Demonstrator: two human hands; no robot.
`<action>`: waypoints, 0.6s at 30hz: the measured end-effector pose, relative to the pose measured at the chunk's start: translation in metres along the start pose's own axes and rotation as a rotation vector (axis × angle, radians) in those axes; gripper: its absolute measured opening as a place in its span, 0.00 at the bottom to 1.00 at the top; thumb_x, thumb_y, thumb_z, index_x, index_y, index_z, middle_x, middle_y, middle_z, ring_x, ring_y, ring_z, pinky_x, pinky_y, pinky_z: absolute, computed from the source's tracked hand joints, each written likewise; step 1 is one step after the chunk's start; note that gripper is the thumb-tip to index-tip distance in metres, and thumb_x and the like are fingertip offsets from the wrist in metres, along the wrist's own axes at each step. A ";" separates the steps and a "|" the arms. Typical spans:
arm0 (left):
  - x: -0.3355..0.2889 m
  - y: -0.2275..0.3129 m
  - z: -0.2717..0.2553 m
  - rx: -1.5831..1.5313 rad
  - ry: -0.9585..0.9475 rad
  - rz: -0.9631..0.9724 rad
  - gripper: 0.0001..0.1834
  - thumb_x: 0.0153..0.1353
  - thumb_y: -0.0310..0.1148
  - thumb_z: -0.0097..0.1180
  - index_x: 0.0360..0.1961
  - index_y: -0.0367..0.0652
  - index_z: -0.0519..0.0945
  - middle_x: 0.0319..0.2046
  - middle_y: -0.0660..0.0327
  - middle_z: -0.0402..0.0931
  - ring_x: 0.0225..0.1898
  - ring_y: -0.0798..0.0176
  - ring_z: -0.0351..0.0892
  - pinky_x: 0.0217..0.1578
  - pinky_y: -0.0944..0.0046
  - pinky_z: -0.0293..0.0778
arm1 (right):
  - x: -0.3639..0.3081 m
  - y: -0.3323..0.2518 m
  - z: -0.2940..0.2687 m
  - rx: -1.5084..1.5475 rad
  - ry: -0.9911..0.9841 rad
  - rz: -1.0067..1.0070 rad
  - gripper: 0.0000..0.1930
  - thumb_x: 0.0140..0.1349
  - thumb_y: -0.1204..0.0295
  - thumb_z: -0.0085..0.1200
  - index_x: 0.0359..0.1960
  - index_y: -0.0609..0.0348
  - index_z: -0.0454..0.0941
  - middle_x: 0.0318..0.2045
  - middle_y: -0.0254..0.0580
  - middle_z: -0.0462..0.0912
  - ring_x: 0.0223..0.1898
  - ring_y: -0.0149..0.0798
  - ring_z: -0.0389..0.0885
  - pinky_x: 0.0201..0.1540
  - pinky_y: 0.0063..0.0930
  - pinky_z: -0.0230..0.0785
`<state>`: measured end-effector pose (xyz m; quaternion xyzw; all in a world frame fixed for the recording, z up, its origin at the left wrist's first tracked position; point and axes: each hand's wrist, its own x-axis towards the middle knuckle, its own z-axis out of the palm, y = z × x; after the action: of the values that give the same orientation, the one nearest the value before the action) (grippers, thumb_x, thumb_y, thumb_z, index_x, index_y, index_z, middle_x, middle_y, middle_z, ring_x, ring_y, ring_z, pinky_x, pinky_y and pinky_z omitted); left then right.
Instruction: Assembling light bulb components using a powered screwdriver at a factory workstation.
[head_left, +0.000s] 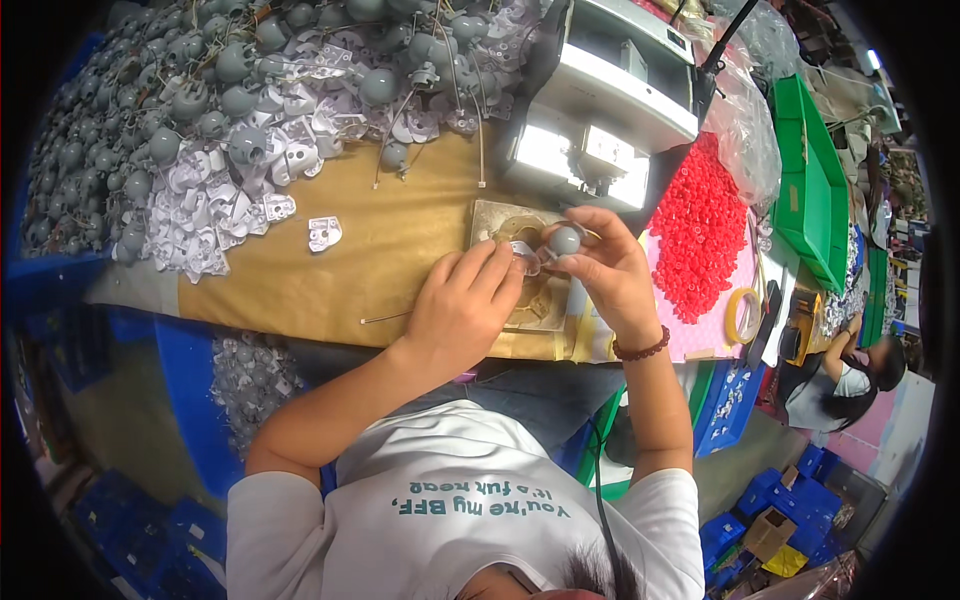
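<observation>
My right hand (615, 270), with a beaded bracelet at the wrist, pinches a round grey plastic ball part (565, 241) between thumb and fingers. My left hand (462, 303) is closed beside it, fingers together, its fingertips on a small white plastic piece (521, 249) that is partly hidden. Both hands are over a worn, pale fixture block (490, 218) with hollowed shapes. From under the left hand a thin wire (385, 318) sticks out to the left. Whether the ball part and the white piece are joined I cannot tell.
Grey ball parts (235, 100) and white brackets (190, 225) heap at the left; one bracket (323, 234) lies alone. A white machine (620, 80) stands behind the fixture. Rightward are red pieces (695, 240), a tape roll (742, 315), a green tray (808, 190) and another person (840, 385).
</observation>
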<state>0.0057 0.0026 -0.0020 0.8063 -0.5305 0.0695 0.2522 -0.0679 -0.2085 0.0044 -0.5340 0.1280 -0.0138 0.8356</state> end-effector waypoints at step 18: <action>0.008 -0.004 0.002 -0.104 0.053 -0.034 0.16 0.48 0.26 0.64 0.41 0.39 0.81 0.45 0.55 0.78 0.50 0.51 0.76 0.48 0.54 0.75 | 0.009 0.015 0.019 -1.176 0.156 -0.413 0.19 0.51 0.68 0.73 0.39 0.62 0.78 0.27 0.41 0.78 0.25 0.40 0.80 0.27 0.31 0.72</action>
<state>0.0124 -0.0038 -0.0020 0.7989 -0.5128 0.0587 0.3088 -0.0564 -0.1870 -0.0031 -0.9154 0.0690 -0.1413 0.3705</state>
